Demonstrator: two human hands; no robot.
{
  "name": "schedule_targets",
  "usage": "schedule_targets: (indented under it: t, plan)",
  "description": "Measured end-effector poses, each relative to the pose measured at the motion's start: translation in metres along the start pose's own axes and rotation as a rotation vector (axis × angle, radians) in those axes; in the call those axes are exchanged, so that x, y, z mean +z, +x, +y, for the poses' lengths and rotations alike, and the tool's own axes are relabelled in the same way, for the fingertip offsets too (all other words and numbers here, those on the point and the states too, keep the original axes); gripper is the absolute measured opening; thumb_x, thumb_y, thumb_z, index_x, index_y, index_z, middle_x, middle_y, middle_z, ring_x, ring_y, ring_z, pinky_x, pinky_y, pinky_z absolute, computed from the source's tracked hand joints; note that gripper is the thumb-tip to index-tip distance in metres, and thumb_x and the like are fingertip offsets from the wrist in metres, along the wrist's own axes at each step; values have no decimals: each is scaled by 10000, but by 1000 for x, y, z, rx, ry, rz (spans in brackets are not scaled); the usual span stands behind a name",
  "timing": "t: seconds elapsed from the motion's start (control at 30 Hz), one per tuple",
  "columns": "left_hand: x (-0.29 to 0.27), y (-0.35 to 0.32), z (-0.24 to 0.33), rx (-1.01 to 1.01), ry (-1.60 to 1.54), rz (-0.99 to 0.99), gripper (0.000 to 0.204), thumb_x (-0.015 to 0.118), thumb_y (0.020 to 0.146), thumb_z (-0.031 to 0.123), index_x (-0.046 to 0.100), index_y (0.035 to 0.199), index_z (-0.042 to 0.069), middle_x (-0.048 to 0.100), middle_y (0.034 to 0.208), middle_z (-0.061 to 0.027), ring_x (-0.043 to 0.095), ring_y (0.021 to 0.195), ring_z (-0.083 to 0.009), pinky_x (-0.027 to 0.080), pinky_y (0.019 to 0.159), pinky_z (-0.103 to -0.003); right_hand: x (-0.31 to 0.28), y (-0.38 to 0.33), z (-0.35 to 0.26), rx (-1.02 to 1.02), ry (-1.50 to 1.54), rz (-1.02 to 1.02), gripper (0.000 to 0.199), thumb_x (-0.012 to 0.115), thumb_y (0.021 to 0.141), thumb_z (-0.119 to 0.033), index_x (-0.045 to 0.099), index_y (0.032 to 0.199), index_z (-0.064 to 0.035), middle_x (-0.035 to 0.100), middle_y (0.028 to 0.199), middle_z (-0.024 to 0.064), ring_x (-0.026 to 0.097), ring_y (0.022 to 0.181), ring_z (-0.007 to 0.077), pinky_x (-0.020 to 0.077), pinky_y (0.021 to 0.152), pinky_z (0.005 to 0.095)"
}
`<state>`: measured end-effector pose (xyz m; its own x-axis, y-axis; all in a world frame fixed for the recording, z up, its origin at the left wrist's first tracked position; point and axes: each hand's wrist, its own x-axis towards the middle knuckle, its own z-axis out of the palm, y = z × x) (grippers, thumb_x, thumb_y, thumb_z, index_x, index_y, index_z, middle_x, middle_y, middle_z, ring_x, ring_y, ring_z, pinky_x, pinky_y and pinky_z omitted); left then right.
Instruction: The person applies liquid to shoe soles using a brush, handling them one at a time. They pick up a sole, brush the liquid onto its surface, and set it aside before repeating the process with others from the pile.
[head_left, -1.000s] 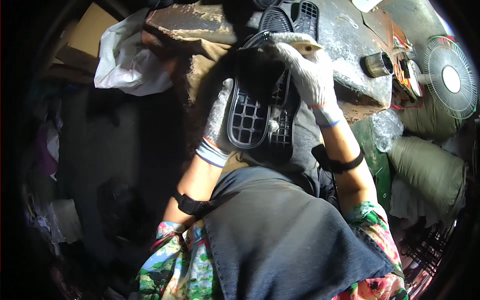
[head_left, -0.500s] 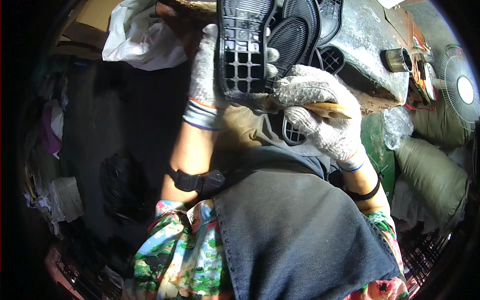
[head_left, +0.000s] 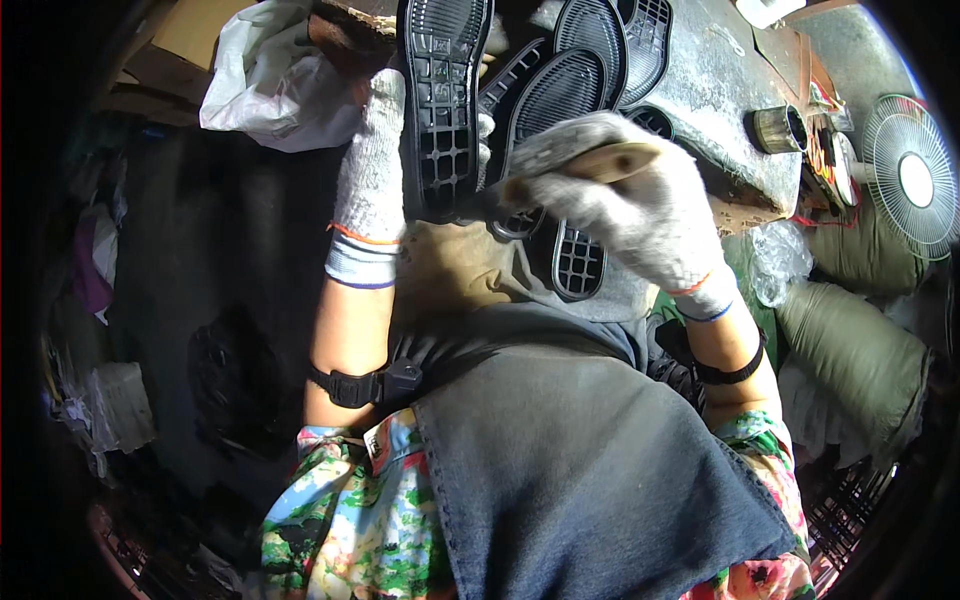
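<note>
A black shoe sole (head_left: 440,110) is held upright, its gridded face toward me, in my gloved left hand (head_left: 374,150). The fingertips of that hand show past the sole's right edge. My right hand (head_left: 645,215), also in a white knit glove, is closed around a brush with a wooden handle (head_left: 628,160). The brush's dark end sits by the lower right edge of the sole; whether it touches is blurred. Behind the right hand lie more black soles (head_left: 560,95), overlapping one another. Another gridded sole (head_left: 578,262) rests below, over my lap.
On the worn worktable (head_left: 715,80) at the upper right stands an open metal can (head_left: 775,131). A fan (head_left: 910,180), a clear plastic bag (head_left: 780,262) and a stuffed olive sack (head_left: 855,355) are at the right. A white bag (head_left: 270,90) hangs at the upper left.
The held sole has shifted left together with my left hand. My right hand has tilted the brush, and its dark end has moved from under the heel toward the sole's right edge.
</note>
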<state>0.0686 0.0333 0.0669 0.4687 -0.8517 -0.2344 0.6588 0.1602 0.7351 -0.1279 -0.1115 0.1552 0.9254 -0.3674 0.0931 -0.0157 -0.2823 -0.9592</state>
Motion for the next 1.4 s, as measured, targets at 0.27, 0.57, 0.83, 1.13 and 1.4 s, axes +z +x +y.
schedule_targets:
  t: [0.27, 0.57, 0.83, 1.13, 1.4]
  plan:
    - [16, -20, 6, 90, 552, 87, 711, 292, 1102, 579, 630, 1336, -1, 752, 1111, -157, 735, 969, -247, 599, 887, -411, 4, 14, -14, -80, -320, -87, 167, 796, 864, -174, 766, 1020, -120, 768, 909, 102, 760, 838, 251, 593, 773, 345]
    - [-31, -27, -26, -305, -566, -152, 850, 462, 1016, 661, 411, 1546, -2, 525, 1451, -332, 591, 1269, -433, 469, 1118, -511, -17, 46, 12, -183, -315, 439, 159, 756, 908, -184, 776, 1037, -94, 781, 915, 97, 765, 818, 213, 590, 748, 311]
    - [-35, -61, -44, -383, -481, -80, 992, 489, 921, 780, 446, 1507, -19, 603, 1310, -348, 670, 1043, -479, 543, 874, -571, -36, 42, 14, -237, -504, 510, 169, 798, 876, -146, 774, 1028, -75, 772, 883, 100, 760, 795, 230, 588, 720, 322]
    - [-48, -108, -26, -352, -678, -240, 861, 481, 929, 755, 556, 1263, -35, 673, 1091, -244, 665, 944, -444, 539, 815, -540, -41, 52, 16, -445, -545, 472, 194, 816, 854, -147, 796, 1045, -125, 766, 922, 63, 745, 787, 217, 584, 741, 307]
    - [-210, -278, 41, 1416, -1028, 630, 949, 527, 978, 564, 215, 1570, -109, 272, 1650, -276, 266, 1520, -462, 312, 1233, -589, -173, -4, 41, -249, -290, 778, 316, 640, 1026, -206, 696, 1241, 19, 750, 1117, 126, 731, 1004, 200, 553, 891, 287]
